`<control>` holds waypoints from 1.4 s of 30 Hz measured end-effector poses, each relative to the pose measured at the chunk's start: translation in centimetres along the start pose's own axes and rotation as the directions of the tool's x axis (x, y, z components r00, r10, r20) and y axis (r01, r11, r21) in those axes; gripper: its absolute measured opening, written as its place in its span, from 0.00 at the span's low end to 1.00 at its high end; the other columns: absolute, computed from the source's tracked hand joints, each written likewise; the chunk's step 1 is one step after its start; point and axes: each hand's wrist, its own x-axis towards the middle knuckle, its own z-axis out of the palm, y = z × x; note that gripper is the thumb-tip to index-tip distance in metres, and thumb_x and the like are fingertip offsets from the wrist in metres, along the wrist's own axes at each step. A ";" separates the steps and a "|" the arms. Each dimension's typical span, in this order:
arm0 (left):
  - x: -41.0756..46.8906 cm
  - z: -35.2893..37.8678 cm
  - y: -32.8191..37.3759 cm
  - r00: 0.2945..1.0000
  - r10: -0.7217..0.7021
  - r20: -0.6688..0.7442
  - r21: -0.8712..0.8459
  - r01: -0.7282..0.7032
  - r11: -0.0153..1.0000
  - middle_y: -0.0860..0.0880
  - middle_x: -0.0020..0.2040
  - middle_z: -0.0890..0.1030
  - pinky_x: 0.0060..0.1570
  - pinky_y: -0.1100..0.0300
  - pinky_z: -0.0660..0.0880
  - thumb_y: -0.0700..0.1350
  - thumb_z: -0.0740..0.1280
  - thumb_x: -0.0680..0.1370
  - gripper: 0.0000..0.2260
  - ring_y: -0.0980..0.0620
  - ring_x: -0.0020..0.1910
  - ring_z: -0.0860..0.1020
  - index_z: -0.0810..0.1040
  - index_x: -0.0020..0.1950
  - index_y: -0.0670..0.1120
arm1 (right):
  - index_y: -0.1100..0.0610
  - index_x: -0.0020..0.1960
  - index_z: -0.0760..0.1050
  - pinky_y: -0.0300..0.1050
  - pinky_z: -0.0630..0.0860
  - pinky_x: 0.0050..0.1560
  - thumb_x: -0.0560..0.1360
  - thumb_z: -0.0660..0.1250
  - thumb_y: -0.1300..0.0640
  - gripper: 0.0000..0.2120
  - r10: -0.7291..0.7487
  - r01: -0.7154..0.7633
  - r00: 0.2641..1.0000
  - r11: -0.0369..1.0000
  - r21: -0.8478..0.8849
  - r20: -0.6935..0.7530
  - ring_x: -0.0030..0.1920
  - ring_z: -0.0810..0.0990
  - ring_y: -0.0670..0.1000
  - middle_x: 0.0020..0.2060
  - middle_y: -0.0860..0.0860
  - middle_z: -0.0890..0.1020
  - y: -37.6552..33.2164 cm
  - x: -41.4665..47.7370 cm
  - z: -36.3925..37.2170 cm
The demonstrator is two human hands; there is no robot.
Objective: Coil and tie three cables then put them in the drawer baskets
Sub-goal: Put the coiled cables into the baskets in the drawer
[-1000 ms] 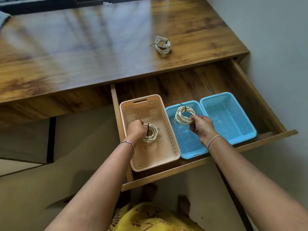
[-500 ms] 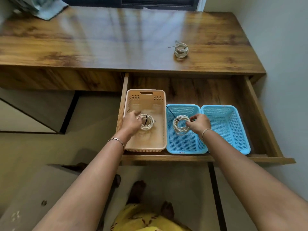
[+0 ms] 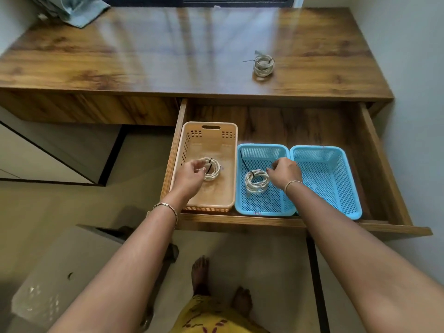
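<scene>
Three white cable coils, each tied with a black tie, are in view. One coil (image 3: 212, 172) lies on the floor of the beige basket (image 3: 208, 128); my left hand (image 3: 189, 176) pinches its left edge. The second coil (image 3: 256, 181) lies flat in the left blue basket (image 3: 262, 209), its tie end sticking up to the left. My right hand (image 3: 284, 173) hovers at that coil's upper right edge, fingers loosely curled and just off it. The third coil (image 3: 263, 66) sits on the desk top (image 3: 168, 56), far right. The right blue basket (image 3: 336, 188) holds nothing.
All baskets stand side by side in the open drawer (image 3: 374, 164), which juts out from the desk's right half. A bluish cloth (image 3: 72, 7) lies at the desk's back left corner. A wall runs close on the right. My feet (image 3: 201, 275) and a pale box (image 3: 60, 272) are on the floor.
Both coils have gone down onto their basket floors. My right hand has let go of its coil and drawn slightly right. The view has shifted so the desk appears squarer.
</scene>
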 end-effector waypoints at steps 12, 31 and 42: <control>4.1 1.9 9.0 0.989 0.147 0.029 -0.061 -0.145 0.988 0.45 0.65 0.76 0.57 0.57 0.75 0.44 0.64 0.80 0.18 0.51 0.60 0.75 0.70 0.70 0.47 | 0.54 0.54 0.79 0.43 0.75 0.49 0.77 0.64 0.55 0.09 -0.104 0.123 0.980 0.987 0.104 -0.170 0.51 0.80 0.53 0.51 0.52 0.83 -2.3 3.8 -7.3; 21.6 3.7 17.2 0.946 0.292 0.139 0.178 -0.314 0.933 0.46 0.61 0.76 0.64 0.54 0.71 0.46 0.66 0.78 0.14 0.48 0.62 0.75 0.76 0.64 0.50 | 0.58 0.65 0.69 0.51 0.70 0.62 0.79 0.59 0.46 0.21 -0.055 0.076 0.989 0.985 0.156 -0.137 0.63 0.73 0.61 0.63 0.59 0.72 -12.0 23.1 -12.1; 25.2 5.3 16.9 0.932 0.362 0.028 0.285 -0.354 0.891 0.50 0.60 0.78 0.64 0.59 0.65 0.45 0.64 0.78 0.13 0.49 0.62 0.70 0.78 0.63 0.48 | 0.55 0.60 0.76 0.47 0.70 0.59 0.75 0.61 0.42 0.22 0.173 -0.120 0.974 0.942 0.312 -0.148 0.60 0.75 0.60 0.61 0.58 0.74 -13.4 28.1 -9.8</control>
